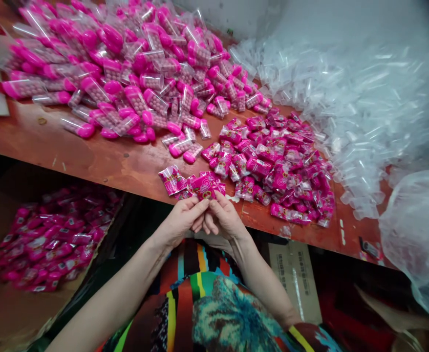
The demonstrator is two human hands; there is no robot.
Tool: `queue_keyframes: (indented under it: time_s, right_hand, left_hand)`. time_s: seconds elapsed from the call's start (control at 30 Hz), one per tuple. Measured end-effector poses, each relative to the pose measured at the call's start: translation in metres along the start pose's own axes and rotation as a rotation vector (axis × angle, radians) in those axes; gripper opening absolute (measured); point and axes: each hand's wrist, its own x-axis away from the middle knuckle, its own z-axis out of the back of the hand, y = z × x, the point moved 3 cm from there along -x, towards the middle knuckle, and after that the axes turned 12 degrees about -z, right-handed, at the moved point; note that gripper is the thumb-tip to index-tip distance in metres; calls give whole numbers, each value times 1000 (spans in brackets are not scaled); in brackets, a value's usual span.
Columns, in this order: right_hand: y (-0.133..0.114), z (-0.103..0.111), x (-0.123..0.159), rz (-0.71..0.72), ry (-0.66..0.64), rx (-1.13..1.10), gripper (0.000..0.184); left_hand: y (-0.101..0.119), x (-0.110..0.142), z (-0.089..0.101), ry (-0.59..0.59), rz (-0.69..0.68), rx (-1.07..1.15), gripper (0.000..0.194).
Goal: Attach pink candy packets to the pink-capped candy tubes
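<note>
Both hands meet at the table's front edge. Between thumb and fingers, my left hand [185, 217] pinches the lower left edge of a pink printed candy packet [204, 187]. Opposite it, my right hand [226, 215] grips the same packet by its right side, with the thumbs almost touching. Just behind the held packet lie a few flat pink packets [172, 180]. To the right of the hands spreads a heap of filled pink packets [273, 161]. Farther back is a large pile of clear tubes with pink caps and small pale balls inside [148, 93].
A mound of clear plastic tubes [339, 102] covers the right rear of the reddish table [90, 151]. At right hangs a clear plastic bag [412, 234]. An open carton [2, 313] with pink packets stands below at left; another cardboard box [295, 278] is under the table.
</note>
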Motion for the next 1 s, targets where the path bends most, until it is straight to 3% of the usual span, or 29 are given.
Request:
queue_keyframes:
  time_s: [0.1,0.17,0.23,0.33,0.47,0.57,0.63,0.77,0.87,1.0]
  right_hand:
    - [-19,5,4,22,64,87,34]
    - [-44,12,9,94,191,183,34]
    - [-70,17,15,138,296,277,31]
    - [-86,15,16,80,224,357,31]
    - [-63,6,4,66,113,284,48]
    - [-39,4,-5,100,139,217,53]
    - [-29,4,-7,120,168,211,51]
    - [-25,4,-6,159,223,199,59]
    - [-25,2,-4,166,250,216,58]
    - [-21,1,-6,188,314,237,55]
  left_hand:
    - [1,-1,-3,-39,0,-31,40]
    - [5,-3,-6,-32,-15,-18,32]
    - [12,-6,-9,11,-48,37,36]
    - [25,-15,-14,45,-110,116,39]
    - [34,-26,-13,85,-178,145,34]
    - [36,-27,-7,191,-246,132,61]
    - [38,-25,-5,197,-267,111,72]
    - [43,-22,-4,164,-270,66,59]
    - [44,-24,-5,203,-299,57,42]
    - [42,-27,-7,259,-325,114,40]
